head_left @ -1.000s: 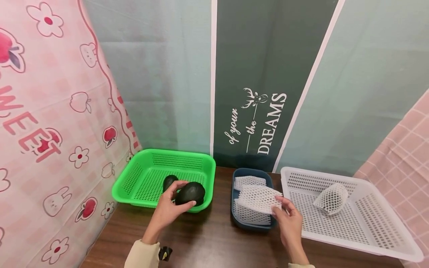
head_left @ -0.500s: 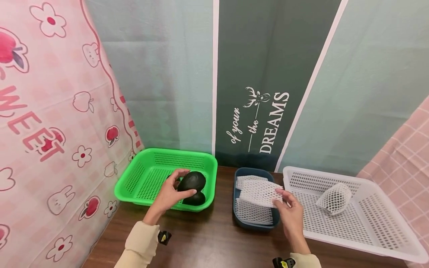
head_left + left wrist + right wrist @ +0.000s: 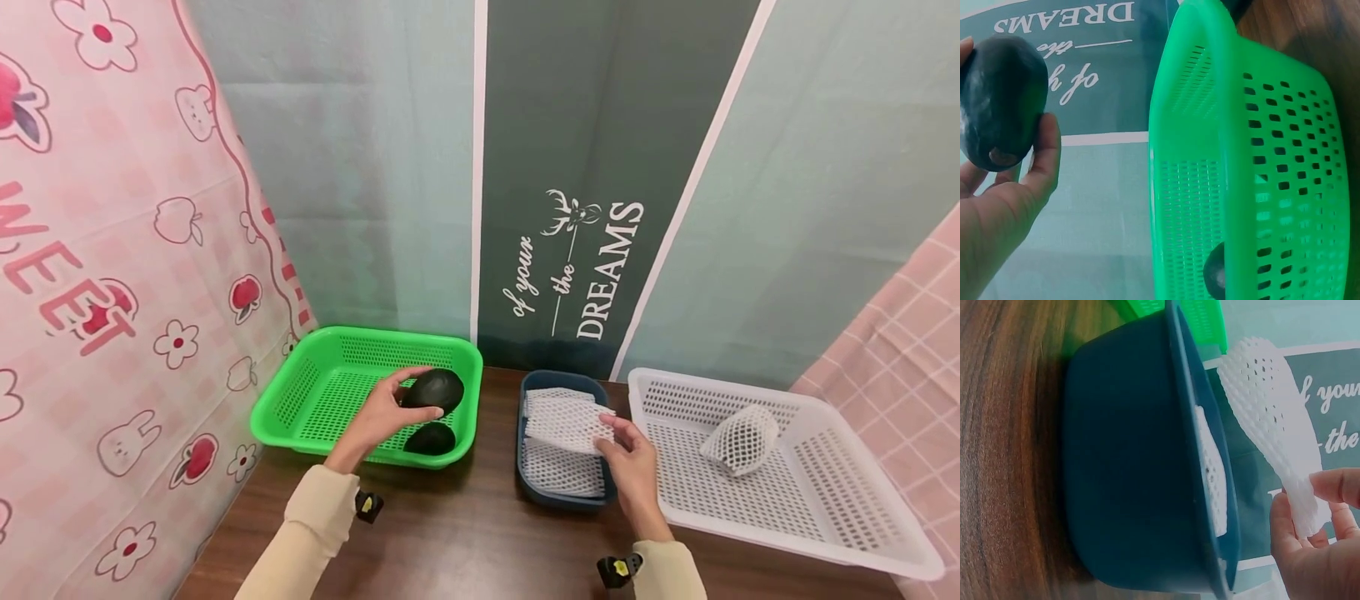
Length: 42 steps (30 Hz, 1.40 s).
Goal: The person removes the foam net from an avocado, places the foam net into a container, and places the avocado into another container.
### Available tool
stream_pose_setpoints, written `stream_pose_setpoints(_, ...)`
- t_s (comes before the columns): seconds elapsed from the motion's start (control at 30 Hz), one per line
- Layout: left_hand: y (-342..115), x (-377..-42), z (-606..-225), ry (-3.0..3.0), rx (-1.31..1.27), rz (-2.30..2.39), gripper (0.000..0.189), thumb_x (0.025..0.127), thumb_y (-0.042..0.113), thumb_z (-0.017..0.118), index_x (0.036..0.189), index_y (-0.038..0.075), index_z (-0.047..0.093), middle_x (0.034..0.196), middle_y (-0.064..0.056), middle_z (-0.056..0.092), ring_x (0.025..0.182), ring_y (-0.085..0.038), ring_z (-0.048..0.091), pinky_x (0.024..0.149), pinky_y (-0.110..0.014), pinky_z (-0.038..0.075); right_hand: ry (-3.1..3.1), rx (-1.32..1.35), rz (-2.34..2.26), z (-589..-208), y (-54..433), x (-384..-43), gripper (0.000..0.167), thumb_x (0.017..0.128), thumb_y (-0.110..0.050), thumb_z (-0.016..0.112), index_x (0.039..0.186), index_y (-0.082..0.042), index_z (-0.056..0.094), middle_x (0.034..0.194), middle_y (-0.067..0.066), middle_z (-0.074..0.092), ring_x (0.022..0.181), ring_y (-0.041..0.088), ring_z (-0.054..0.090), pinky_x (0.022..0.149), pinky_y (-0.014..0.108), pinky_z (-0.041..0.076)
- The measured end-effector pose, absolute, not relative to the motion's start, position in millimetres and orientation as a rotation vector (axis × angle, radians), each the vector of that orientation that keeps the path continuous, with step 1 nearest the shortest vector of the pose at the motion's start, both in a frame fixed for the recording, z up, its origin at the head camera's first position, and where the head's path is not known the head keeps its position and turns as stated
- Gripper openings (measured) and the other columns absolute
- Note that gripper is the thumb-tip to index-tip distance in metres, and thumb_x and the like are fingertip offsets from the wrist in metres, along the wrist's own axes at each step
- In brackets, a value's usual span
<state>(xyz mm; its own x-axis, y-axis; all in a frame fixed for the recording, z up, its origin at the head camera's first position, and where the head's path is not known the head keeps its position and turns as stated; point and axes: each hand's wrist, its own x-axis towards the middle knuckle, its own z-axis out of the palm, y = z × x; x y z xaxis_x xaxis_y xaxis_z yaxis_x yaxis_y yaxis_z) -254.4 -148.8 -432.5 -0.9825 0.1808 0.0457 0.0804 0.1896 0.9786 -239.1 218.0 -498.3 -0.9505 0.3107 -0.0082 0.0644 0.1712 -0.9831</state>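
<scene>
My left hand [image 3: 378, 414] grips a dark, egg-shaped avocado [image 3: 435, 392] between thumb and fingers, held above the green basket [image 3: 262, 432]. A stem scar shows on it in the left wrist view, where the avocado [image 3: 1004, 103] hangs clear of the rim. Another avocado [image 3: 430, 439] lies in the basket's near right corner. In my right hand [image 3: 632, 467], thumb and fingers pinch one end of a white foam net sleeve [image 3: 570, 423], raised over the dark blue bin [image 3: 568, 502]. More foam net sleeves [image 3: 562, 471] lie inside the bin.
To the right, a white basket [image 3: 795, 550] contains one dark fruit in a foam net [image 3: 742, 437]. All containers stand on a brown wooden table [image 3: 465, 517]. Behind them hangs a printed cloth [image 3: 390, 183], with pink cloths at both sides.
My left hand has lifted the avocado up from the basket's near corner, uncovering another avocado there. My right hand, still pinching the foam net sleeve, has shifted slightly left.
</scene>
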Motion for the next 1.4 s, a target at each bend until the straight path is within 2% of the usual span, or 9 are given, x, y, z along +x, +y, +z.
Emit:
stream_pose_setpoints(0.17, -147.1, -260.4, -429.0, 2.37, 0.263, 1.914, 0.068, 0.074, 0.02, 0.086, 0.135, 0.021, 0.057, 0.113, -0.013, 0.062, 0.096, -0.026, 0.06, 0.076, -0.043, 0.051, -2.253, -0.362, 1.894, -503.6, 219.4, -248.4, 0.033, 0.092, 0.002, 0.058, 0.125, 0.001, 0.058, 0.139, 0.02, 0.047, 0.137, 0.034, 0.032, 0.106, 0.048, 0.032)
stream_pose_setpoints(0.33, -146.1, -270.1, -424.4, 2.404, 0.284, 1.92, 0.066, 0.074, 0.02, 0.086, 0.134, 0.021, 0.059, 0.121, -0.011, 0.058, 0.098, -0.027, 0.057, 0.073, -0.039, 0.051, -2.278, -0.35, 1.855, -506.5, 216.8, -252.4, 0.033, 0.091, 0.002, 0.058, 0.124, 0.001, 0.058, 0.139, 0.019, 0.047, 0.135, 0.033, 0.033, 0.102, 0.043, 0.039)
stream_pose_setpoints(0.47, -146.0, -281.2, -422.9, 2.435, 0.31, 1.917, 0.066, 0.073, 0.017, 0.086, 0.133, 0.019, 0.06, 0.129, -0.01, 0.054, 0.098, -0.028, 0.056, 0.076, -0.038, 0.05, -2.327, -0.36, 1.786, -509.2, 213.2, -253.8, 0.033, 0.09, 0.002, 0.059, 0.123, -0.001, 0.06, 0.131, 0.017, 0.05, 0.108, 0.027, 0.05, 0.081, 0.024, 0.045)
stream_pose_setpoints(0.57, -146.4, -290.3, -421.9, 2.429, 0.307, 1.923, 0.066, 0.073, 0.015, 0.086, 0.134, 0.017, 0.059, 0.134, -0.01, 0.051, 0.099, -0.029, 0.057, 0.077, -0.038, 0.05, -2.355, -0.349, 1.756, -510.9, 211.3, -254.7, 0.034, 0.089, 0.004, 0.06, 0.123, -0.002, 0.06, 0.124, 0.016, 0.05, 0.081, 0.021, 0.051, 0.065, 0.018, 0.042)
stream_pose_setpoints(0.67, -147.4, -300.1, -421.9, 2.445, 0.298, 1.902, 0.066, 0.074, 0.016, 0.085, 0.135, 0.016, 0.058, 0.138, -0.011, 0.047, 0.099, -0.029, 0.057, 0.078, -0.039, 0.051, -2.4, -0.336, 1.704, -512.1, 210.5, -255.2, 0.034, 0.089, 0.003, 0.061, 0.123, -0.003, 0.059, 0.126, 0.017, 0.05, 0.076, 0.017, 0.052, 0.061, 0.018, 0.041)
stream_pose_setpoints(0.87, -149.7, -317.8, -426.1, 2.466, 0.287, 1.884, 0.068, 0.075, 0.014, 0.084, 0.137, 0.015, 0.056, 0.141, -0.012, 0.045, 0.1, -0.031, 0.058, 0.081, -0.045, 0.051, -2.516, -0.322, 1.562, -514.5, 210.9, -253.9, 0.037, 0.089, 0.001, 0.061, 0.125, -0.003, 0.056, 0.131, 0.022, 0.049, 0.09, 0.029, 0.059, 0.064, 0.027, 0.045)
stream_pose_setpoints(0.97, -151.3, -324.6, -433.4, 2.454, 0.26, 1.886, 0.069, 0.074, 0.012, 0.085, 0.137, 0.015, 0.056, 0.141, -0.012, 0.044, 0.1, -0.03, 0.058, 0.081, -0.043, 0.051, -2.55, -0.268, 1.468, -517.2, 210.0, -253.8, 0.039, 0.087, 0.001, 0.063, 0.126, -0.002, 0.056, 0.131, 0.025, 0.045, 0.101, 0.038, 0.058, 0.077, 0.04, 0.05)
stream_pose_setpoints(1.07, -152.5, -330.7, -443.0, 2.436, 0.242, 1.877, 0.069, 0.074, 0.01, 0.084, 0.137, 0.012, 0.055, 0.14, -0.014, 0.044, 0.1, -0.03, 0.058, 0.081, -0.044, 0.051, -2.541, -0.169, 1.365, -520.2, 207.9, -253.7, 0.039, 0.084, 0.003, 0.067, 0.122, 0.001, 0.059, 0.132, 0.028, 0.045, 0.114, 0.042, 0.052, 0.091, 0.052, 0.045)
stream_pose_setpoints(1.4, -152.6, -351.1, -456.8, 2.504, 0.208, 1.752, 0.069, 0.072, 0.008, 0.085, 0.134, 0.007, 0.055, 0.132, -0.02, 0.048, 0.108, -0.033, 0.052, 0.085, -0.043, 0.047, -2.499, 0.027, 1.145, -524.2, 205.2, -253.7, 0.038, 0.077, 0.007, 0.07, 0.115, 0.007, 0.066, 0.135, 0.028, 0.046, 0.124, 0.045, 0.043, 0.1, 0.057, 0.034)
